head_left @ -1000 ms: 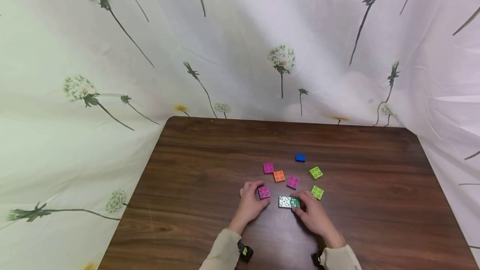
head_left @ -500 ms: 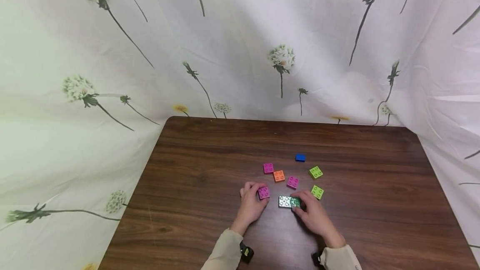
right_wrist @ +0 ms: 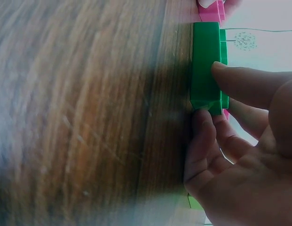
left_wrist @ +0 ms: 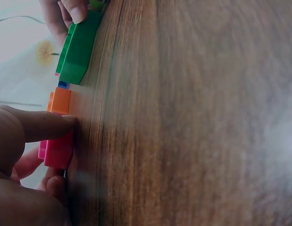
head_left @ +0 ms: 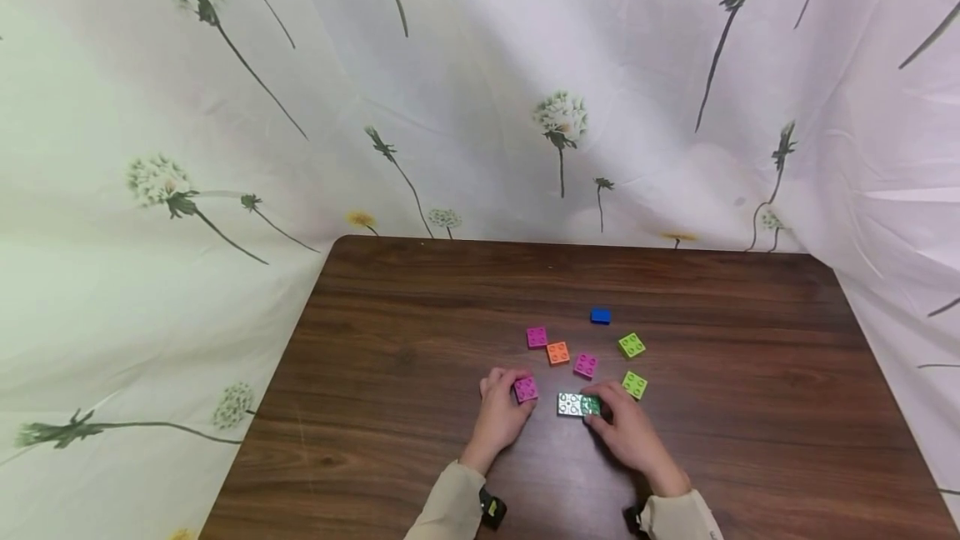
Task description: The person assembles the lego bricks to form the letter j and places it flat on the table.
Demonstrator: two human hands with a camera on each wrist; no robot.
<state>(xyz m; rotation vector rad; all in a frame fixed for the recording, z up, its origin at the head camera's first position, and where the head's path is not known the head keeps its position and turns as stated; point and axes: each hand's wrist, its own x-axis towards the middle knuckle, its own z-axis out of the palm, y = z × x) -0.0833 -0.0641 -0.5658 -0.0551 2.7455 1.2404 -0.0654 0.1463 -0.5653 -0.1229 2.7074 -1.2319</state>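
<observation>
My left hand [head_left: 501, 417] holds a magenta toy building brick [head_left: 526, 388] with four studs on top, thumb on the near side. In the left wrist view this brick [left_wrist: 59, 150] rests on the table between thumb and fingers. To its right, a longer green brick [head_left: 568, 404] lies flat, and my right hand [head_left: 628, 432] grips its right end. The right wrist view shows the thumb on the side of the green brick [right_wrist: 206, 66] and fingers at its end. A small gap separates the two held bricks.
Beyond the hands lie a magenta brick [head_left: 537, 337], an orange brick [head_left: 558, 353], another magenta brick [head_left: 586, 365] and a blue brick [head_left: 601, 316]. Two lime bricks [head_left: 632, 345] sit to the right, one close to my right fingers. A flower-printed curtain [head_left: 480, 107] hangs behind the wooden table [head_left: 405, 315].
My left hand has shifted the magenta brick very slightly left and towards me, its fingers now closer around it. My right hand and the green brick stay in place.
</observation>
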